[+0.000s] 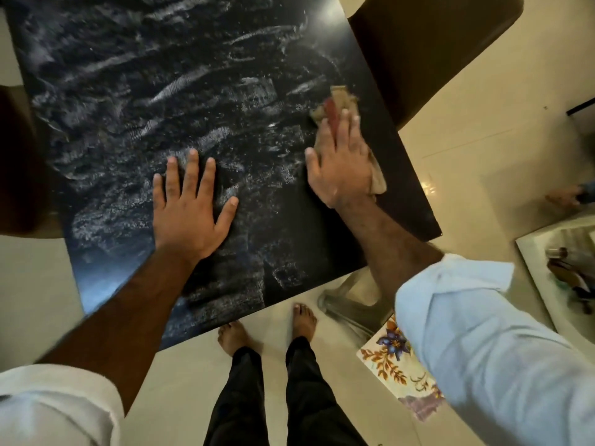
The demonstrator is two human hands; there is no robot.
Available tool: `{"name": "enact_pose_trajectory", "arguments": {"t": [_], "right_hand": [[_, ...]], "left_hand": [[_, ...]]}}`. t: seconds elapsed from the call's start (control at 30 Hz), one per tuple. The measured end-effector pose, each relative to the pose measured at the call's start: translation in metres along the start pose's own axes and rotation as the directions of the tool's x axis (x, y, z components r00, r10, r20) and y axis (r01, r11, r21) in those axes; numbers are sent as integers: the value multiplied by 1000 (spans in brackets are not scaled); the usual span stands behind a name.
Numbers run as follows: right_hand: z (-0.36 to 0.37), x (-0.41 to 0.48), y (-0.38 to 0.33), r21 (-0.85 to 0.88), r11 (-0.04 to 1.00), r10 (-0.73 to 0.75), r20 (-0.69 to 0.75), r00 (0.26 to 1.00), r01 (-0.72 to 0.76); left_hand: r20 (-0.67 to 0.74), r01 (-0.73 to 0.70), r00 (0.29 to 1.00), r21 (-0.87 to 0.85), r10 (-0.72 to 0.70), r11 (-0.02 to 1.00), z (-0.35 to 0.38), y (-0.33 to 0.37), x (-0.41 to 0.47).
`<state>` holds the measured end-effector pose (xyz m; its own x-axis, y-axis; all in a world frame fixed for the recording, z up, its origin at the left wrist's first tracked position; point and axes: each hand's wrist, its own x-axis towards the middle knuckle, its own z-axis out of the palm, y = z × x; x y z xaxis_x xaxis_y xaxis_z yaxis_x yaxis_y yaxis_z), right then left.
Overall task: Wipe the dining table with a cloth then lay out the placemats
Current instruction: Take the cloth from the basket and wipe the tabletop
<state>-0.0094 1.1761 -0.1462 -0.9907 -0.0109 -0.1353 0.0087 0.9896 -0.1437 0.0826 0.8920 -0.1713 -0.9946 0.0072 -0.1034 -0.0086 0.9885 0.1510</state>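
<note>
The left hand (190, 214) lies flat on the dark tabletop (128, 91), fingers straight and spread, holding nothing; it looks like a brace for the lean. Pale streaks cover most of the surface to the left of and beyond it, so wiping seems only partly done.

To the right, the right hand (341, 165) presses the cloth (338, 98) down with straight fingers laid over it, neither curled nor pinching. The cloth sits close to the tabletop's right edge. Its long axis runs with the hand: one end pokes out past the fingertips on the far side, and the other trails out beside the wrist. The streaked area lies to the left of these fingers, so the next stroke probably sweeps that way, and the right hand alone is placed for it.

A brown chair (434, 43) stands past the far right corner. A flowered placemat (389, 358) lies low beside the person's feet, off the tabletop, partly hidden by the right sleeve; what it rests on I cannot tell.

At the right edge, a pale tray (534, 268) holds a few small things too blurred to name.
</note>
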Motion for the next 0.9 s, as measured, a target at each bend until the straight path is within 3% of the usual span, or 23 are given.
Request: {"name": "enact_pose_trajectory", "arguments": {"t": [0.13, 0.27, 0.33, 0.47, 0.57, 0.77, 0.9], "right_hand": [[17, -63, -72, 32, 987, -158, 6, 987, 158], [22, -141, -71, 42, 972, -233, 74, 970, 230], [20, -148, -50, 9, 986, -168, 108, 980, 168], [14, -97, -33, -1, 995, 104, 15, 994, -104], [16, -60, -61, 8, 987, 161, -15, 987, -161], [39, -123, -154, 0, 995, -97, -14, 995, 97], [46, -209, -144, 16, 978, -208, 59, 976, 208]], "left_hand": [[4, 3, 1000, -12, -3, 1000, -2, -2, 0], [15, 2, 1000, -13, -2, 1000, -6, -4, 1], [27, 1, 1000, -14, -1, 1000, -7, -4, 1], [48, -20, 999, -57, 23, 998, -10, -9, 2], [43, -33, 998, -59, 36, 998, -11, -29, -9], [12, -65, 998, -7, 65, 998, -15, -67, -35], [18, -66, 998, -16, 67, 998, -17, -68, -34]]}}
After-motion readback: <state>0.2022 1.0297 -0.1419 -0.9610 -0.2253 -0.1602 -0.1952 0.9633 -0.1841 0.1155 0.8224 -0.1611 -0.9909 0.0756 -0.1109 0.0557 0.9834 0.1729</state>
